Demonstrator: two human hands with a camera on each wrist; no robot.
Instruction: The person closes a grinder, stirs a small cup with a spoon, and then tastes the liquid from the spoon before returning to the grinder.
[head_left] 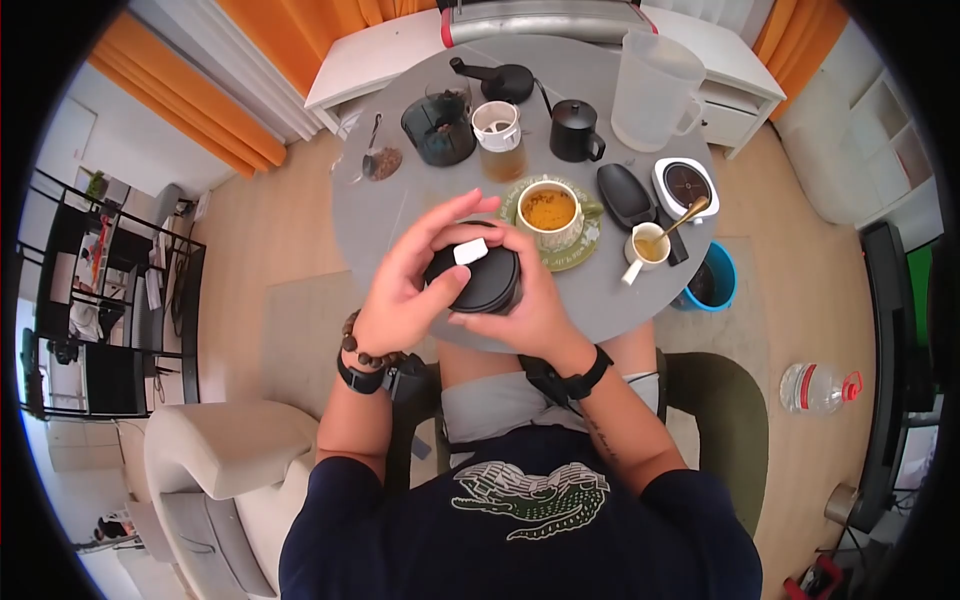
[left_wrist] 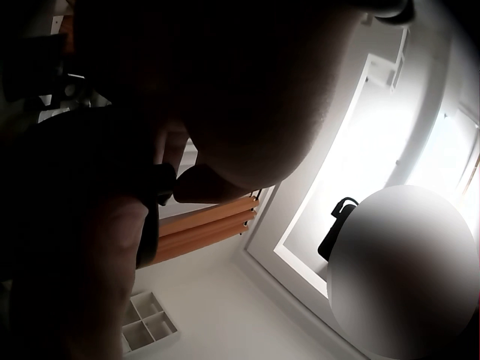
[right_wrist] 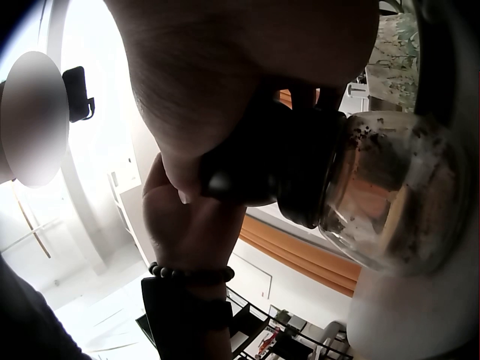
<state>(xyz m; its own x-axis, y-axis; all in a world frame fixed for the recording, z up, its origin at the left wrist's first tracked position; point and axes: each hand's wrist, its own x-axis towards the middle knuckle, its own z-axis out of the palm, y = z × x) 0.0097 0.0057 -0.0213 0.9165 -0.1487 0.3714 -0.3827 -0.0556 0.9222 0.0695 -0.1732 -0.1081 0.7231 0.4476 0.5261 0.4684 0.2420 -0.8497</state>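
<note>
Both hands hold a glass jar with a black top (head_left: 487, 280) over the near edge of the table. A small white piece (head_left: 470, 251) shows on the top. My left hand (head_left: 398, 285) curves its fingers round the far side, its thumb lying on the top by the white piece. My right hand (head_left: 536, 312) grips the jar's side from the right. In the right wrist view, the clear glass part (right_wrist: 394, 191) has dark specks inside its wall. Just beyond the hands, a cup (head_left: 549, 212) of yellow-brown liquid stands on a green patterned saucer (head_left: 572, 256).
On the grey round table (head_left: 375, 235), a small white pitcher (head_left: 646, 250) holds a gold spoon (head_left: 690, 212), near a black tray (head_left: 626, 195) and white scale (head_left: 688, 188). Farther back stand a black pot (head_left: 574, 130), smoky container (head_left: 440, 130), white-topped glass (head_left: 501, 155) and large plastic jug (head_left: 655, 90).
</note>
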